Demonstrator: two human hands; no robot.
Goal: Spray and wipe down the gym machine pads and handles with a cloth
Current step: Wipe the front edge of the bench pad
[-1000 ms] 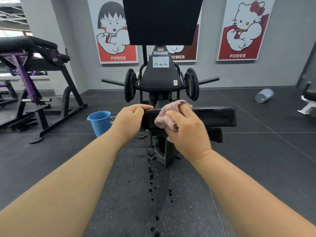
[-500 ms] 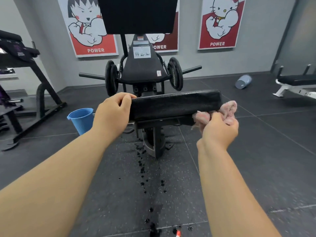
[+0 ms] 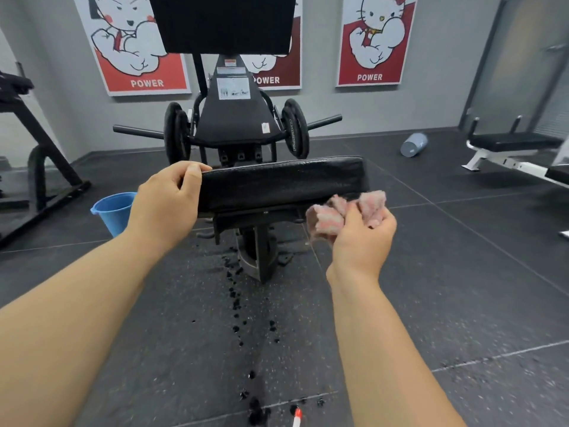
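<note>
Both our hands meet the long black vinyl machine pad (image 3: pixel 283 183), lying left to right: our left hand (image 3: pixel 166 204) curls its fingers (image 3: pixel 181 169) round the left end, our right hand (image 3: pixel 363 238) clutches the bunched pink fluffy cloth (image 3: pixel 331 217) beside the lower right corner (nearest for wiping).

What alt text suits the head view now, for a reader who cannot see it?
A person's left hand grips the left end of a gym machine's black pad while the right hand holds a bunched pink cloth by the pad's right end. A blue bucket stands on the dark floor to the left.
</note>
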